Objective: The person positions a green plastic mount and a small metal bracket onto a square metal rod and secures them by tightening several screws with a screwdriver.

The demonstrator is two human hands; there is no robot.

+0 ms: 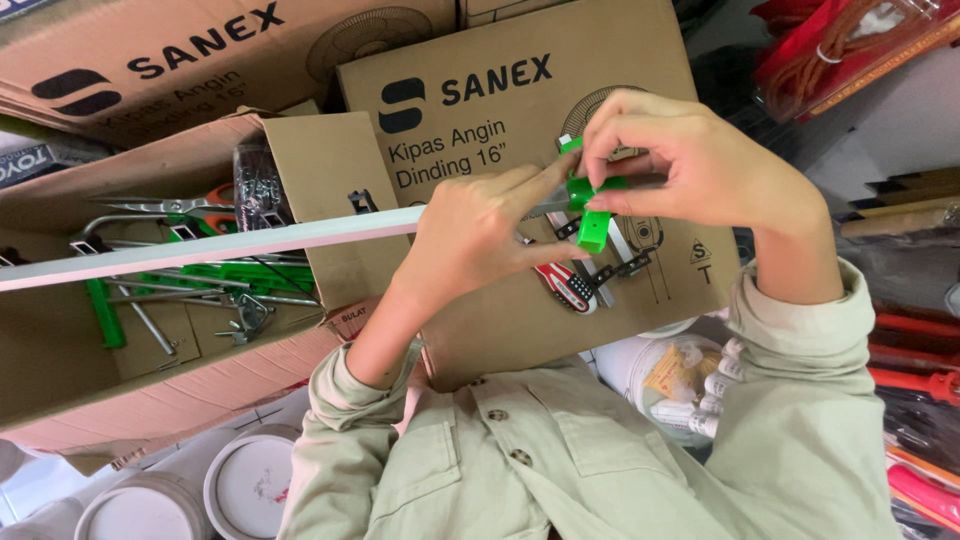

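Against the carton (pixel 480 300) face, our left hand (pixel 478 232) and right hand (pixel 690 160) both pinch a green clip (pixel 592 225); it seems light, stiff plastic, best gripped by its edges.

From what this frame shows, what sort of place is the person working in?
Probably a hardware shop or its stockroom. Both hands, left hand and right hand, hold a green plastic part among stacked cardboard boxes, an open box of metal hooks, and white buckets.
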